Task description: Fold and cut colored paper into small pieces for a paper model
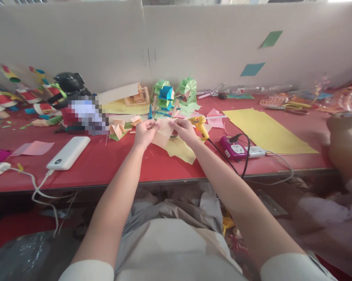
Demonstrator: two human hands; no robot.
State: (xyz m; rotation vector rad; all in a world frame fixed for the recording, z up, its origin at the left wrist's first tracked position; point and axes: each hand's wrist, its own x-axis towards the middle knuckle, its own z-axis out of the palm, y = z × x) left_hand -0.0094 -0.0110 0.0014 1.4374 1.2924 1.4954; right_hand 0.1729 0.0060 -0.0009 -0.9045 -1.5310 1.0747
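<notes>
Both my hands pinch a pale peach sheet of paper (163, 134) above the red table. My left hand (145, 134) is closed on its left edge, and my right hand (185, 130) grips the upper right corner. Under the sheet lie yellowish paper pieces (180, 150). Just beyond my right hand rests a yellow hot glue gun (201, 127). Folded peach paper shapes (117, 130) sit to the left of my left hand. Behind my hands stand a blue and green folded-paper piece (166, 97) and a green paper pleated ball (188, 89).
A white power bank (68, 153) with cables lies left. At right are a purple power socket (233, 148), yellow sheets (266, 130) and scissors (287, 109). Another person's arm (344, 144) rests at the far right. A grey partition (193, 43) closes off the back.
</notes>
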